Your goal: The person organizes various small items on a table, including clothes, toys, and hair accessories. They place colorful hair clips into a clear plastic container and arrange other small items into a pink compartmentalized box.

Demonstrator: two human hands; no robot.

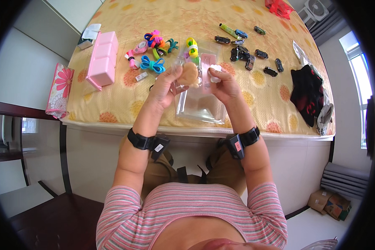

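Note:
In my left hand (165, 84) is a tan, rounded item in a clear plastic wrapper (188, 74); its exact kind is unclear. My right hand (226, 86) pinches a small white scalloped piece (215, 73) and a pink printed card (207, 65) that hangs beside it. Below both hands a clear plastic package (203, 107) lies flat on the patterned mattress (134, 115). Just beyond my left hand is a bundle of yellow and white bands (192, 48). A blue ribbon bundle (152, 64) lies to its left.
A pink three-section plastic box (103, 59) stands at left, near a floral pouch (61, 90). Several toy cars (243, 53) are scattered to the right of my hands. Black cloth (306, 93) lies near the right edge, and a red bag (279, 8) at the far right.

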